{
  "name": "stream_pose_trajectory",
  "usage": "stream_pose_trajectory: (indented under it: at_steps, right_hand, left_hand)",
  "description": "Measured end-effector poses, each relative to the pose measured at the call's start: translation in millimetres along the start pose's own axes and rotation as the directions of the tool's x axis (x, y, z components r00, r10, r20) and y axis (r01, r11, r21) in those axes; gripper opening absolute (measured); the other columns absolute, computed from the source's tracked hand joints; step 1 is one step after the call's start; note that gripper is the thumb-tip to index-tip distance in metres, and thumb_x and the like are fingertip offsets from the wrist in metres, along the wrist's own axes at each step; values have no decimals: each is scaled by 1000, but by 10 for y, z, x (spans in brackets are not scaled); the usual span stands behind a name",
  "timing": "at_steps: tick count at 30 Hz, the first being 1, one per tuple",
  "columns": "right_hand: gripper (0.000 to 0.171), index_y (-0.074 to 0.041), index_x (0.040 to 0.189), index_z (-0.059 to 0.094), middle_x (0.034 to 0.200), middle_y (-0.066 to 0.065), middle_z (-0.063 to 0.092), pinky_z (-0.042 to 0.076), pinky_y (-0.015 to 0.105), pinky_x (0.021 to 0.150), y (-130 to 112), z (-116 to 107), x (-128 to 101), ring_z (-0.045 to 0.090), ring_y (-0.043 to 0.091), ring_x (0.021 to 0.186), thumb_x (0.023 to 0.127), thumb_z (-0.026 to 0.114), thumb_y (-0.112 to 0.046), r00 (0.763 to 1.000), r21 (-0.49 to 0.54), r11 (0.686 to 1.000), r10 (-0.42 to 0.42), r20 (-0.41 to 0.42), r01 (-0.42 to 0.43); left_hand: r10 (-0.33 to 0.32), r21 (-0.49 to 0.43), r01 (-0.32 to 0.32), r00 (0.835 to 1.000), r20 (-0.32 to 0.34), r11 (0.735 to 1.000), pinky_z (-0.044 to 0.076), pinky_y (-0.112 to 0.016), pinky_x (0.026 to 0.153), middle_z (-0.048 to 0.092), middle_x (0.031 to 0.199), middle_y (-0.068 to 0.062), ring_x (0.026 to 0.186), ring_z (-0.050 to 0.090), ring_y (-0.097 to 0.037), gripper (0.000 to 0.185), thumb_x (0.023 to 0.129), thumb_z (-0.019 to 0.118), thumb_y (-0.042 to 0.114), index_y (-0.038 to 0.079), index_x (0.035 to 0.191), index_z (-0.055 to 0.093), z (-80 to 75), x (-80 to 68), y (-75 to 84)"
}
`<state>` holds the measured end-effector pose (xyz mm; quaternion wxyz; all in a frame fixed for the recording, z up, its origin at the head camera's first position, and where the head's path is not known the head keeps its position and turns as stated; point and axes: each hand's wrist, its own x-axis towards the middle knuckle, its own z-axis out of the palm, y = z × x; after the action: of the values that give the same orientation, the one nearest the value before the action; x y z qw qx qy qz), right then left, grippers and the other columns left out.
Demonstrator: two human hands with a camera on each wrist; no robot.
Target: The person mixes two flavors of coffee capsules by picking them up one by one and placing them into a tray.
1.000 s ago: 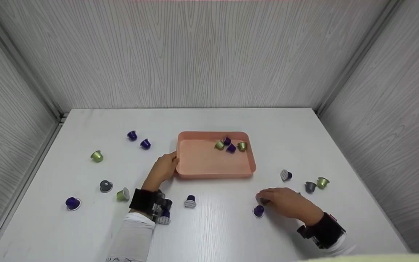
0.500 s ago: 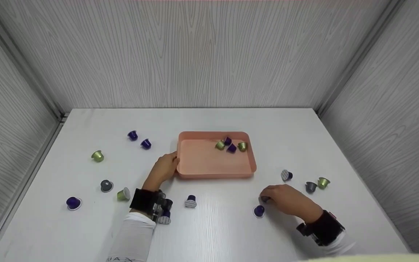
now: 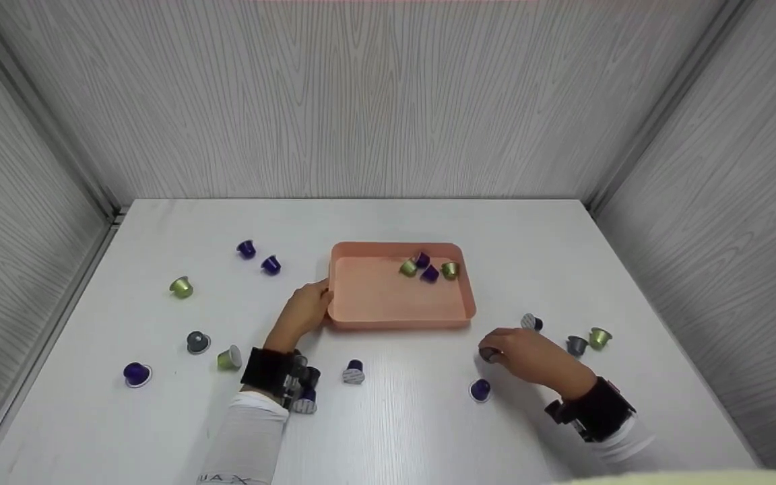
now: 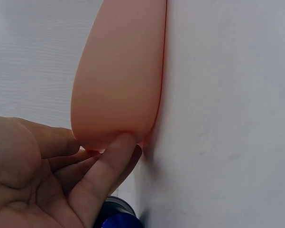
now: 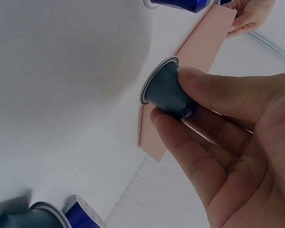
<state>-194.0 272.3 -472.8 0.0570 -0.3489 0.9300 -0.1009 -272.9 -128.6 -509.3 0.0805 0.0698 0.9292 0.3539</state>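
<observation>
A white counter [image 3: 388, 431] is sitting inside pale wood-grain walls, and the pink tray [image 3: 388, 303] is our landmark. The right hand [image 3: 529, 356] is pinching a grey capsule [image 5: 167, 91] between thumb and fingers, hovering just off the tray's near right corner. The left hand [image 3: 304, 311] is gripping the tray's left end, fingers curled against its wall. Inside the tray, four capsules [image 3: 428, 268] are bunching at the far right, so the gathering looks to be only getting going: plenty are lying loose, a purple capsule [image 3: 479, 389] near the right hand, others scattered left and right of the tray. The right wrist view is showing the grey capsule's rim and the pinch plainly; the head view is barely catching it.
</observation>
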Motion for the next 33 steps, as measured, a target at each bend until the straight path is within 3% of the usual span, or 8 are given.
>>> stream_pose_trajectory:
  at_steps: [9,18,33]
  right_hand:
    - [19,-7,107,72,102,4,69,54,37,80,3,-115,127,66,19,95,89,69,-3,998,-7,1000,-15,-57,14]
    - [19,-9,108,72,100,-1,69,53,36,80,30,-211,298,65,14,93,89,71,-5,993,40,999,-4,-118,9]
    - [16,-11,103,72,97,-2,69,53,34,76,89,-273,637,64,12,89,90,69,-3,977,185,982,71,-200,-34]
  left_hand:
    - [12,-8,-12,1000,-4,1000,44,-45,85,62,112,-17,94,56,-29,41,104,44,14,1,143,47,-8,-22,1]
    - [-40,-14,40,999,21,999,43,-43,84,60,115,-16,96,56,-29,44,105,43,16,4,147,43,-11,-8,28]
    - [-32,-11,33,999,19,999,44,-44,83,61,113,-16,95,56,-29,42,104,44,16,2,144,46,-3,6,14]
